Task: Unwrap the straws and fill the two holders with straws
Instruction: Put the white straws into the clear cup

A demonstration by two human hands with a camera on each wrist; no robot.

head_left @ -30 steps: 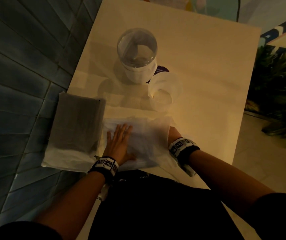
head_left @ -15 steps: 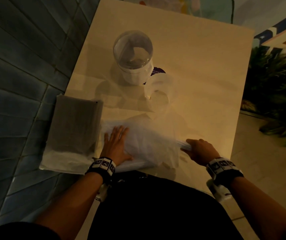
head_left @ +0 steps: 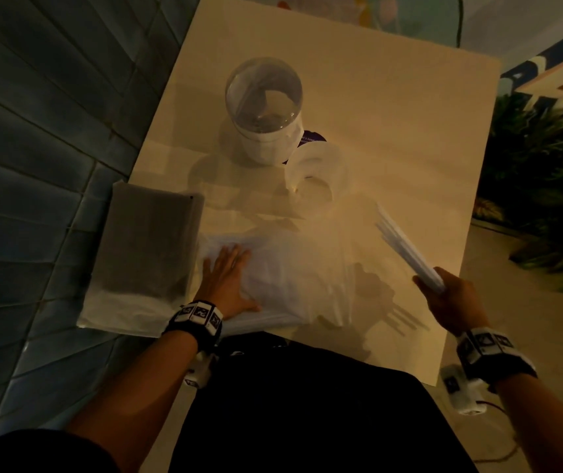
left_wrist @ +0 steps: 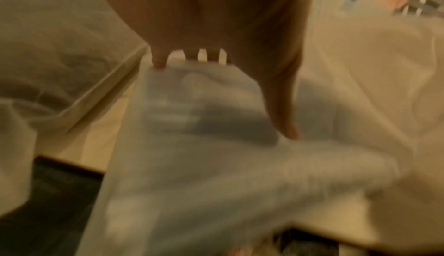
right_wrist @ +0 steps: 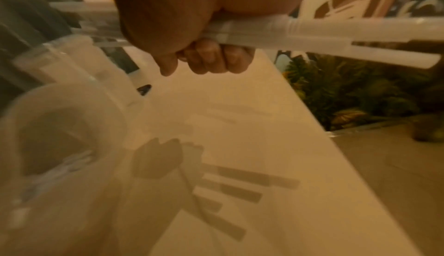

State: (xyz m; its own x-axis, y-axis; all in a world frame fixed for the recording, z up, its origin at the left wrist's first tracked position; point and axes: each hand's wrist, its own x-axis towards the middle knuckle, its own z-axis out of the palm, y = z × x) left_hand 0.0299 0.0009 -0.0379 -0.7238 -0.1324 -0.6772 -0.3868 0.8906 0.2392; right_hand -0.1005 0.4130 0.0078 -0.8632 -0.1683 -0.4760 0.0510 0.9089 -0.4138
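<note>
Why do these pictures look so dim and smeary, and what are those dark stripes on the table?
Head view: warm, low light, edges bowed by the wide lens. Left wrist view: blurred throughout, the left hand flat on the plastic bag. Right wrist view: the stripes are shadows of the straws gripped in the right hand, cast on the table.

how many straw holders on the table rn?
2. The taller clear holder stands at the table's far middle; the shorter translucent holder sits right beside it, nearer the person. None seems hidden, though the light is dim.
</note>
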